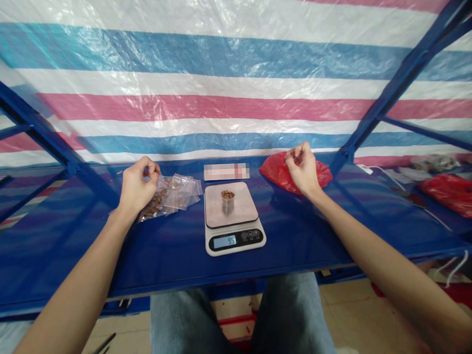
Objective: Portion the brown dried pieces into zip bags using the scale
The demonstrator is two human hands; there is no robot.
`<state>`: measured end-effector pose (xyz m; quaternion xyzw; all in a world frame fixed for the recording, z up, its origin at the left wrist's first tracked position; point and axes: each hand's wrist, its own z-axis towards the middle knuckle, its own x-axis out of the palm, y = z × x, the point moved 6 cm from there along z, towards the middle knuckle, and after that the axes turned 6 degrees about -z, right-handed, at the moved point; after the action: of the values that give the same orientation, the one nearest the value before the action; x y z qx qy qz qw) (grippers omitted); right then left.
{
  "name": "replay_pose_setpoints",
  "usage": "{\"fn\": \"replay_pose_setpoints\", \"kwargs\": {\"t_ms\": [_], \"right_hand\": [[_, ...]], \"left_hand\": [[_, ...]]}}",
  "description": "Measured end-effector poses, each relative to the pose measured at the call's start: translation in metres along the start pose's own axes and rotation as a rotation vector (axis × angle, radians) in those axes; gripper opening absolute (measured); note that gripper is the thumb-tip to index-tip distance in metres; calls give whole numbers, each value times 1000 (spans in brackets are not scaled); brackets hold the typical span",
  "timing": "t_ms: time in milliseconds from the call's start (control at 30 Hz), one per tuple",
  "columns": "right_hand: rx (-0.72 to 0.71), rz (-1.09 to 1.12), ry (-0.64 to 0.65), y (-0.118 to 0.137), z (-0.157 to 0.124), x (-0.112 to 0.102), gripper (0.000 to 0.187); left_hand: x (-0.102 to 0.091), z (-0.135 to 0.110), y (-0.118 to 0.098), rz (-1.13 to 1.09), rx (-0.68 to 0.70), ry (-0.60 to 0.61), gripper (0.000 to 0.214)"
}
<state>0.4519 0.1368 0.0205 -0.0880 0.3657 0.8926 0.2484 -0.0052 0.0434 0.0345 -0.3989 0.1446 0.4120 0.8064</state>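
Head view: both hands (140, 185) (303, 168) curl by bags (182, 192) (274, 173), any pinch unclear, bare tabletop (295, 237) flanking the scale (239, 212) to the front edge (232, 281).

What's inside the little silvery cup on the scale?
Brown pieces heap up above the rim of the cup. They cover whatever lies deeper, so that can't be seen.

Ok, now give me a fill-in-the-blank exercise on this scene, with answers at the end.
1. From left to right, the scale stands ____ the left hand and the right hand.
2. The plastic bag by the right hand is coloured ____.
3. The clear bags lie nearest the ____ hand.
4. The tabletop is coloured ____.

Missing words: between; red; left; blue.
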Motion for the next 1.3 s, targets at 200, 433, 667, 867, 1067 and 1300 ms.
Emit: {"fn": "replay_pose_setpoints", "kwargs": {"t_ms": [200, 433, 667, 867, 1067, 1300], "right_hand": [[-32, -78, -23, 5, 3, -5, 12], [25, -290, 118, -20, 30, -49, 14], [-136, -587, 720, -33, -2, 10, 34], [-185, -794, 709, -20, -9, 30, 40], [-188, -630, 665, -17, -1, 22, 26], [-91, -432, 329, -14, 21, -20, 14]], "left_hand": [[6, 1, -3, 38, 10, 70, 14], [10, 0, 4, 39, 35, 85, 19], [14, 0, 8, 16, 36, 123, 22], [17, 0, 9, 13, 30, 152, 23], [18, -1, 8, 19, 26, 180, 23], [18, -1, 8, 10, 27, 165, 25]]}}
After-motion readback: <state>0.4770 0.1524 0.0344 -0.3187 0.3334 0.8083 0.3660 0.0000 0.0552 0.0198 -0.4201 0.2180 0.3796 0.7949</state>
